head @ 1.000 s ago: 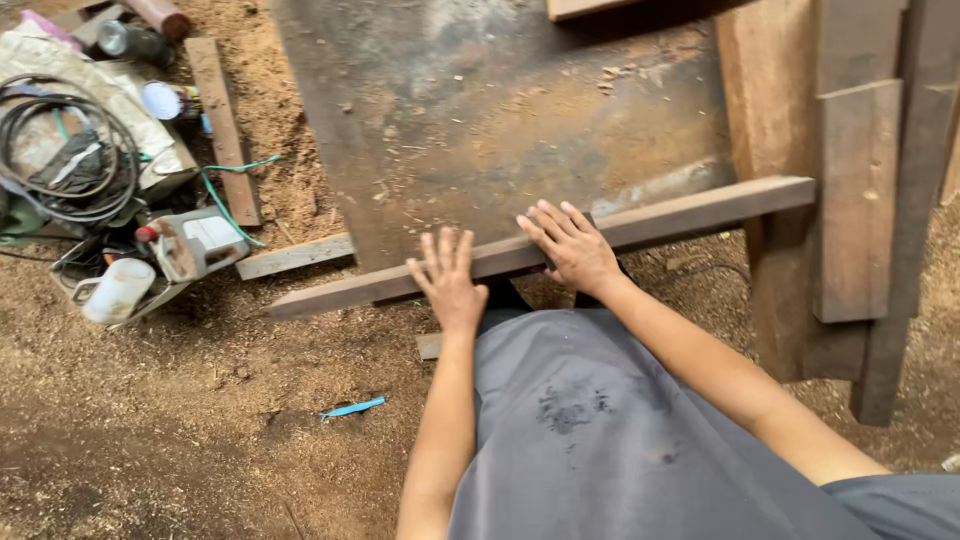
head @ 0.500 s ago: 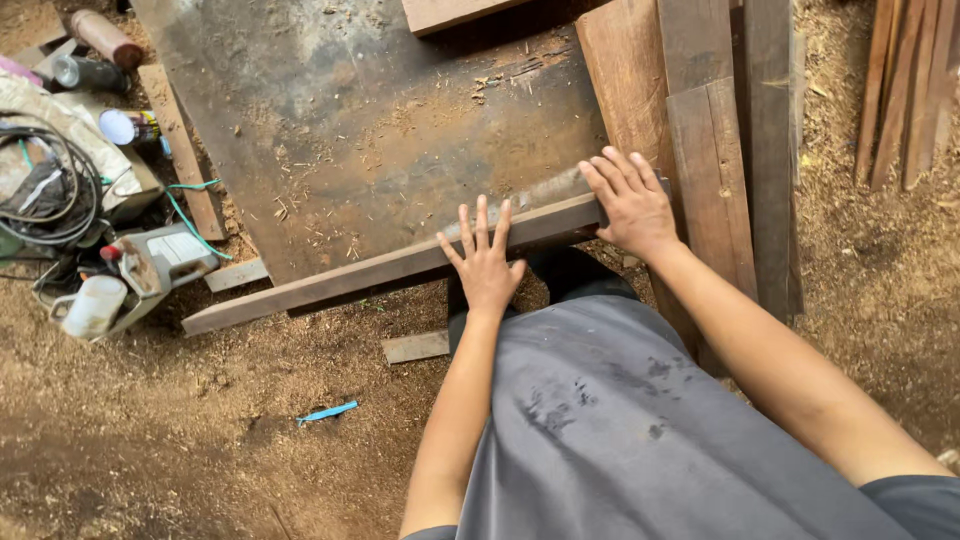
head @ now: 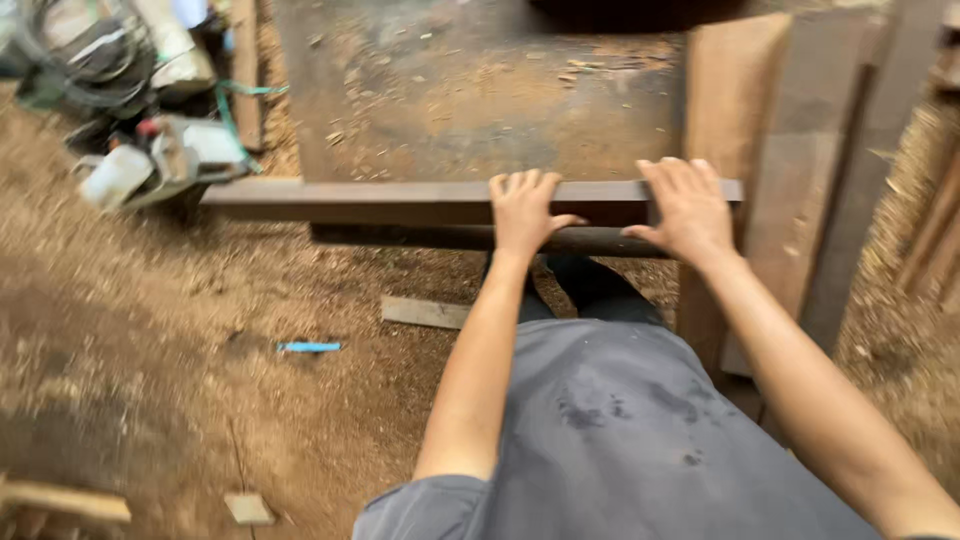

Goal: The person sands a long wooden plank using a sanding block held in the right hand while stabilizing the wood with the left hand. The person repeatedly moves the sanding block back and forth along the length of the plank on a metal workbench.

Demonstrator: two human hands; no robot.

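Both hands flat on the long wooden plank [head: 400,192], left hand [head: 522,212] and right hand [head: 688,208] side by side, fingers [head: 520,184] spread over its top, not gripping. Just past the fingers, the sawdusty metal surface [head: 470,100]. Plank looks uncut so far.

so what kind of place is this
Most likely a rough woodworking or sawmill shop. Sawdust covers the floor, both hands, left hand and right hand, press flat on a long wooden plank at a worn metal table, and more boards are stacked to the right.
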